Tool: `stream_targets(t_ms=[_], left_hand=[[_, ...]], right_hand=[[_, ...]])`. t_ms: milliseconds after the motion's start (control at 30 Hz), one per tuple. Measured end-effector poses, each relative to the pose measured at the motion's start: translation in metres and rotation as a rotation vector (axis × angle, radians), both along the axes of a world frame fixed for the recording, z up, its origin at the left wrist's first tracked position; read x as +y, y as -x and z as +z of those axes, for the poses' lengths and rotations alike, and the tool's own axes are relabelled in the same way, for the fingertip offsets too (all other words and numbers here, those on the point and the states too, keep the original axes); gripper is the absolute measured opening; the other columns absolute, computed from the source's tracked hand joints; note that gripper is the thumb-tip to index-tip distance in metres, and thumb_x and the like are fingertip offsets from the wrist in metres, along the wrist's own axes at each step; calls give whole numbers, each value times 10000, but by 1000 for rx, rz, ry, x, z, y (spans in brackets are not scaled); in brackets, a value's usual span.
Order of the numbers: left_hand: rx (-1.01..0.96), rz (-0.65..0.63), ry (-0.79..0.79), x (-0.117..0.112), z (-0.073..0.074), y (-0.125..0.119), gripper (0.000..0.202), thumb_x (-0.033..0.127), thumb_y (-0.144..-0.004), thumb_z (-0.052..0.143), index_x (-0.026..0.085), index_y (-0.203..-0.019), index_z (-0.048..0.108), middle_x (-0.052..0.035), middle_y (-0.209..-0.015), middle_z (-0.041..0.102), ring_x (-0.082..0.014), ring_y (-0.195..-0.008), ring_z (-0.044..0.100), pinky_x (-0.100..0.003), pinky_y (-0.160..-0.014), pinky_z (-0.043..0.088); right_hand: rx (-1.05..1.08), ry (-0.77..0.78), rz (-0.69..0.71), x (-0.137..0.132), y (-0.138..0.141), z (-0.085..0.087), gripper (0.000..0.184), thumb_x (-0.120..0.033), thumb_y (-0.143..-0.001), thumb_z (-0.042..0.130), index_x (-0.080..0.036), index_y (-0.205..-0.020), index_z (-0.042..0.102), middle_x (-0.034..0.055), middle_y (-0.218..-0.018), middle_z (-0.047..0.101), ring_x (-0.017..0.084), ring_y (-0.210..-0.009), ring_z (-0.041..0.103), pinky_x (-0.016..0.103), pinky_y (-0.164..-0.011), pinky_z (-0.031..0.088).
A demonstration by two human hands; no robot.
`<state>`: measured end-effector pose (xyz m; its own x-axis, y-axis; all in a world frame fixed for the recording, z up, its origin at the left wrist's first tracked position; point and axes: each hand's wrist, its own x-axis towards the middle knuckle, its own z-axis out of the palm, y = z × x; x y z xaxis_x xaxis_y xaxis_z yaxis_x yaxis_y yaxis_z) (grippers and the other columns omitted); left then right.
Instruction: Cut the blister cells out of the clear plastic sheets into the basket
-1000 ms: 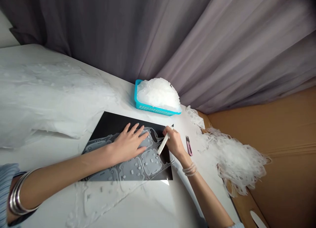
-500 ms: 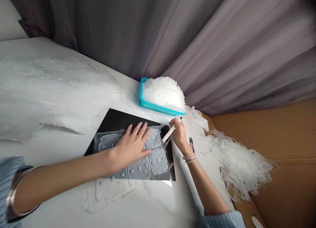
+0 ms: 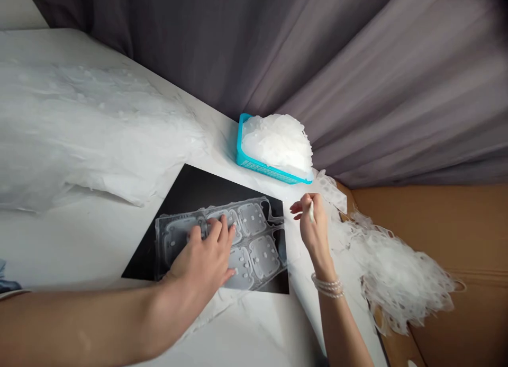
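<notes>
A translucent, rubbery sheet with several moulded rounded pads (image 3: 264, 257) lies on a black board (image 3: 174, 189). My left hand (image 3: 204, 250) rests on the sheet, fingers apart and slightly bent, with fingertips touching the pads. Just off the board's right edge is my right hand (image 3: 316, 226), raised and closed around a slim white tool (image 3: 311, 211). Only a short piece of that tool shows, so its kind is unclear. Near the right hand, a loose thin strip (image 3: 273, 217) curls at the sheet's upper right corner.
Behind the board stands a blue basket (image 3: 273, 173) heaped with white translucent pieces (image 3: 278, 142). A big pile of translucent sheets (image 3: 99, 134) covers the left of the white table. Stringy trimmings (image 3: 405, 277) spread at the right, beside brown cardboard (image 3: 444, 229). Grey curtains (image 3: 222, 44) hang behind.
My right hand has moved right, away from the sheet, with the white tool turned in its grip. My left fingers have bent, and the sheet has shifted on the board. The view has shifted somewhat.
</notes>
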<state>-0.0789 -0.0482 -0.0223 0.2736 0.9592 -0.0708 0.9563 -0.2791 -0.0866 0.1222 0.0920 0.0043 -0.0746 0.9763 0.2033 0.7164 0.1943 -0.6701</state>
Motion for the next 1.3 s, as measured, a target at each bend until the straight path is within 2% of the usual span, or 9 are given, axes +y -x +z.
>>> stream_targets(t_ms=[133,267,367,433,533,600,767,1067,1300], left_hand=[[18,23,2,-10,8,-4,614,475,-903,572,54,-1350,567,-267,-1402,525,-314,-978,628,-368,-636,573],[21,-37,-23,-8,7,-1,554,384,-930,551,33,-1359,548,-290,-1386,528,-280,-869,649,-306,-540,534],[34,-79,-44,-6,-1,5,629,384,-914,574,72,-1446,449,-277,-1432,488,-302,-916,637,-370,-616,544],[20,-119,-31,-5,-8,8,607,408,-901,589,147,-1438,481,-211,-1462,485,-347,-1097,589,-440,-766,538],[-27,-167,-18,-7,-15,11,537,443,-879,618,249,-1376,563,-114,-1487,484,-368,-1392,357,-514,-1009,419],[-28,-153,-28,-9,-15,10,607,490,-862,628,220,-1397,538,-131,-1514,443,-366,-1445,273,-546,-1067,357],[17,-109,-46,-12,-11,6,799,564,-849,610,71,-1453,432,-237,-1528,368,-372,-1446,280,-568,-1100,316],[-4,-100,40,-10,-8,6,769,520,-869,605,81,-1469,406,-249,-1534,326,-361,-1437,319,-541,-1120,314],[-3,-91,79,-8,-3,8,762,460,-867,628,47,-1465,401,-269,-1530,287,-364,-1437,313,-494,-1127,339]], right_hand=[[135,113,104,-22,24,3,468,-560,-997,268,-256,-1152,589,-11,-720,535,144,-618,552,273,-578,454],[231,257,257,-58,42,-9,355,-487,-988,413,-239,-1111,635,5,-777,603,133,-631,585,273,-614,489],[242,268,327,-70,47,-22,255,-407,-962,520,-229,-1100,640,31,-864,667,164,-773,652,287,-698,518],[232,264,357,-72,49,-28,223,-376,-962,530,-231,-1084,648,37,-882,685,174,-817,666,294,-718,522],[181,238,412,-72,50,-30,183,-331,-971,522,-239,-1039,665,28,-897,695,168,-825,666,297,-741,518],[131,190,448,-72,51,-30,168,-293,-973,519,-238,-1022,669,22,-894,696,160,-814,658,295,-743,513],[30,79,505,-73,55,-28,163,-222,-973,506,-221,-1037,656,25,-907,704,147,-797,651,285,-726,512],[-114,-12,538,-78,57,-26,157,-184,-967,484,-215,-1029,625,49,-890,683,170,-779,636,332,-743,540],[-125,-183,603,-87,54,-39,272,-71,-937,474,-215,-1138,587,105,-1053,653,198,-978,647,373,-837,567]])
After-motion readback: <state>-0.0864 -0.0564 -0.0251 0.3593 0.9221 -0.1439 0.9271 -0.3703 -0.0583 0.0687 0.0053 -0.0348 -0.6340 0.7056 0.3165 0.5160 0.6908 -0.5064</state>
